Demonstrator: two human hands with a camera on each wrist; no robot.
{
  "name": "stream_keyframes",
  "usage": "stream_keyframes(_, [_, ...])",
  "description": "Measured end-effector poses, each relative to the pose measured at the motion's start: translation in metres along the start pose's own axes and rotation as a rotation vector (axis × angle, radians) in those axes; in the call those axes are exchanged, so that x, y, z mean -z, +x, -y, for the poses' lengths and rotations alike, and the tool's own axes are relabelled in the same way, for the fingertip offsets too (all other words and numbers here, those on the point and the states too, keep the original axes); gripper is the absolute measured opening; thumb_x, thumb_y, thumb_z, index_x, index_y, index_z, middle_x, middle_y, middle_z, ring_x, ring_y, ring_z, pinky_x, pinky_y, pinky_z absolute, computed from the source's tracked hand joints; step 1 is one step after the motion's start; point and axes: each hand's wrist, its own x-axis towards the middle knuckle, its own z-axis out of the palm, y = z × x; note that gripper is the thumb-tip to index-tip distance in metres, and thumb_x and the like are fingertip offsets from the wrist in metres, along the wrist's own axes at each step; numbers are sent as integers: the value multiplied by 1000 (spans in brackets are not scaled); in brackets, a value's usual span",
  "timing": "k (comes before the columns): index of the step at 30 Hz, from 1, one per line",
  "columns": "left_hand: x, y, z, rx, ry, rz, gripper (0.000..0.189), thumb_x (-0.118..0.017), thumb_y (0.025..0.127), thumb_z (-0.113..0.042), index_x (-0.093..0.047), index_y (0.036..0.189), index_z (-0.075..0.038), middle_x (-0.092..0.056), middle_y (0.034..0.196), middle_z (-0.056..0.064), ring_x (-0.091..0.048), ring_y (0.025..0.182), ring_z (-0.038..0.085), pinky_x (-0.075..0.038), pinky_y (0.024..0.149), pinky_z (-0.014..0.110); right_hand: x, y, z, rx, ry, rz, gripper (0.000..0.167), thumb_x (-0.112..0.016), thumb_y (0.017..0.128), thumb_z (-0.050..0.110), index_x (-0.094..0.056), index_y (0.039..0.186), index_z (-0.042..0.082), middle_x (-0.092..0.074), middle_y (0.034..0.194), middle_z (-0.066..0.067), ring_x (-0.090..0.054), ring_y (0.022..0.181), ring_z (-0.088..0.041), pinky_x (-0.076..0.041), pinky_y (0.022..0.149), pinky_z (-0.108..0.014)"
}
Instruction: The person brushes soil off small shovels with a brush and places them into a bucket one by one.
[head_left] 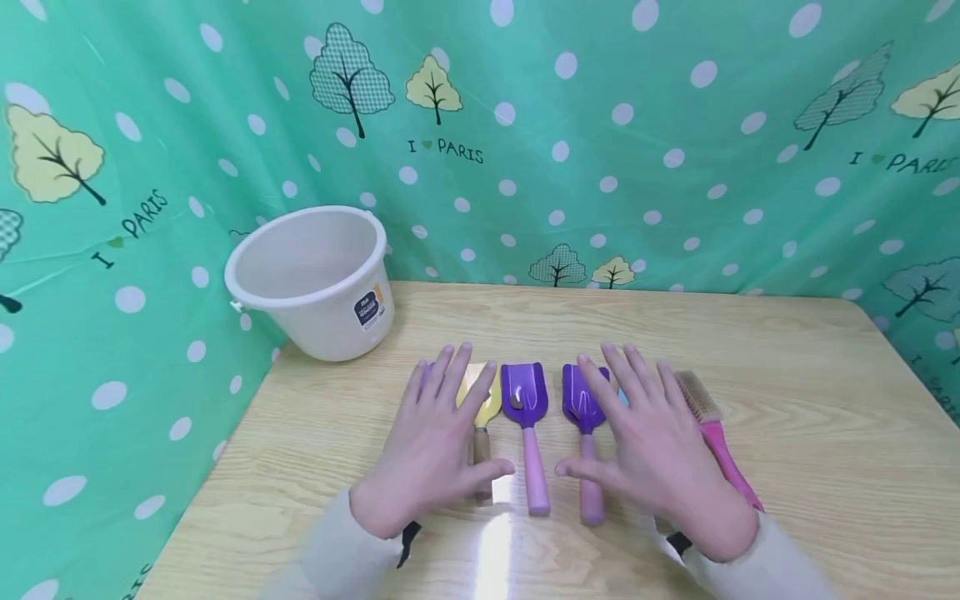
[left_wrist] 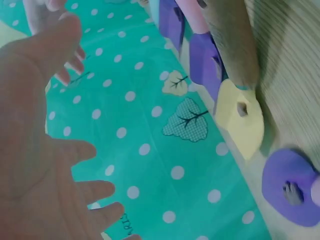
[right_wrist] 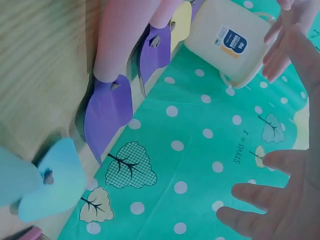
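Evidently neither hand holds anything: the left hand [head_left: 433, 446] and the right hand [head_left: 658, 450] hover palm-down above the table [head_left: 840, 467], fingers spread wide and thumbs turned towards each other. Between the thumbs lies a pink-handled purple shovel [head_left: 531, 440]; a second purple shovel [head_left: 588, 447] runs beneath the right thumb. Just inside the left fingers shows a yellow shovel [head_left: 489, 407], its brown handle passing under the thumb, and the left wrist view gives one more purple blade [left_wrist: 282, 172] to that hand's outer side. Below the right hand is a blue shovel [right_wrist: 65, 180], with a pink-handled brush [head_left: 712, 430] just outside it. A white bucket [head_left: 333, 325] stands well beyond the left fingertips. From this pose, a clean grasp would probably mean narrowing the fingers, lowering one hand straight down so that no spread finger nudges a neighbouring tool, and closing round the handle rather than the blade. Handles near the thumbs look easiest; those under a palm would likely need that hand drawn back first.
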Motion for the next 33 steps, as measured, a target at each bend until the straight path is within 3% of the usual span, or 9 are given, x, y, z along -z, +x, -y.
stream_keyframes(8, [12, -11, 13, 28, -127, -29, 93, -52, 82, -69, -25, 151, -12, -15, 156, 18, -17, 142, 37, -17, 112, 53, 7, 12, -5, 78, 50, 3, 108, -56, 67, 82, -28, 151, 19, -30, 152, -13, -34, 134, -37, -26, 107, -58])
stream_keyframes(15, [20, -27, 38, 56, -195, -109, 80, -62, 85, -54, -36, 144, -6, -31, 148, 23, -30, 136, 38, -29, 107, 55, 10, 27, -6, 106, 82, 25, 104, -56, 69, 80, -34, 148, 16, -39, 146, -13, -38, 132, -36, -29, 106, -56])
stream_keyframes(24, [31, -45, 66, 182, -286, -145, 67, -65, 88, -37, -41, 138, 1, -46, 136, 20, -44, 124, 36, -39, 98, 54, 10, 61, -4, 110, 116, 116, 78, -61, 81, 64, -52, 133, 6, -57, 128, -13, -51, 120, -34, -40, 99, -51])
stream_keyframes(29, [37, -47, 82, 255, -385, -175, 61, -65, 89, -34, -44, 134, 2, -49, 130, 19, -47, 119, 37, -40, 94, 56, 9, 85, 2, 111, 150, 156, 72, -61, 83, 60, -54, 132, 7, -60, 124, -13, -57, 112, -32, -47, 90, -48])
stream_keyframes(33, [40, -45, 95, 351, -458, -140, 62, -60, 92, -37, -42, 134, 4, -47, 131, 23, -46, 118, 40, -39, 94, 58, 6, 106, 8, 87, 204, 190, 67, -57, 87, 57, -53, 132, 9, -59, 125, -12, -57, 111, -30, -48, 88, -46])
